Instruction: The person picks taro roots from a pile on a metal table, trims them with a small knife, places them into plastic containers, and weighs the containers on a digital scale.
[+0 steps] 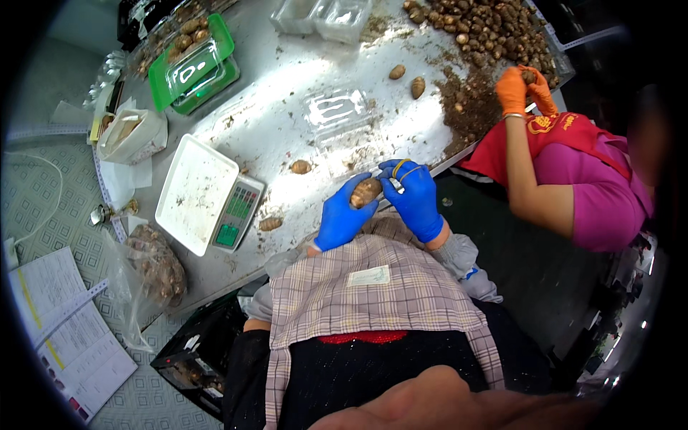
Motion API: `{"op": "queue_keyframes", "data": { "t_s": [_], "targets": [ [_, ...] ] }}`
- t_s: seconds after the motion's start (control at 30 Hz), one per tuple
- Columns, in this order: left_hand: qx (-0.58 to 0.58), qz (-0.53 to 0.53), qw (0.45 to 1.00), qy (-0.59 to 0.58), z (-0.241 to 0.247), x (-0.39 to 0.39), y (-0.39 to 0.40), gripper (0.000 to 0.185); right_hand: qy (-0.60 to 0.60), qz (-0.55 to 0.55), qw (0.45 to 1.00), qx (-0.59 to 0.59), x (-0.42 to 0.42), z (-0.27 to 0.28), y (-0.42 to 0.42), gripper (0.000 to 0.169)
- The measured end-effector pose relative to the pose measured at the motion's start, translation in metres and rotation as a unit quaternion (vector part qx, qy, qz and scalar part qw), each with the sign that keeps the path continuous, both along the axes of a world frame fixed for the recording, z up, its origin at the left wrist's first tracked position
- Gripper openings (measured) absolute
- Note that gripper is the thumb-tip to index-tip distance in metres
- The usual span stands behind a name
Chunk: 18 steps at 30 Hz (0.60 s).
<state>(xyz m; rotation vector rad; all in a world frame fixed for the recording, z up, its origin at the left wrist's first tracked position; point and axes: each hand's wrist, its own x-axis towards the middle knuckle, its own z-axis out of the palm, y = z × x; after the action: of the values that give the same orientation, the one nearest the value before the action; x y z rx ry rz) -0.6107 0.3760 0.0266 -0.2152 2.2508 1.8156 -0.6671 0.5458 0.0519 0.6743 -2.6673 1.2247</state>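
Note:
A brown, ringed taro corm (pixel 365 193) is held just above the table's near edge. My left hand (pixel 344 214), in a blue glove, wraps around its lower left side. The blue-gloved fingers of my right hand (pixel 413 192) are bent against its upper right end, with yellow bands (pixel 402 167) looped around them. Beyond my hands lie clear plastic trays (pixel 344 138) on the metal table. Left of them rest two loose taro corms (pixel 301 166), one nearer the edge.
A digital scale (pixel 236 212) with a soil-specked white pan stands left, near a plastic bag of taro (pixel 158 263). Green trays (pixel 188 67) and clear boxes (pixel 328 19) sit farther back. A co-worker in orange gloves (pixel 510 91) handles a corm beside a taro heap (pixel 489 29).

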Motion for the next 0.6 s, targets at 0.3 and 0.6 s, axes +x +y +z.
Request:
{"op": "queue_keyframes", "data": {
  "t_s": [0.3, 0.6],
  "targets": [
    [0.066, 0.055, 0.996, 0.015, 0.008, -0.008, -0.016, 0.05, -0.107, -0.156, 0.941, 0.282, 0.014, -0.067, 0.156, 0.038],
    [0.2, 0.083, 0.976, -0.016, 0.005, -0.011, -0.014, 0.051, -0.401, -0.12, 0.907, -0.046, 0.014, 0.017, 0.082, 0.056]
  ]
}}
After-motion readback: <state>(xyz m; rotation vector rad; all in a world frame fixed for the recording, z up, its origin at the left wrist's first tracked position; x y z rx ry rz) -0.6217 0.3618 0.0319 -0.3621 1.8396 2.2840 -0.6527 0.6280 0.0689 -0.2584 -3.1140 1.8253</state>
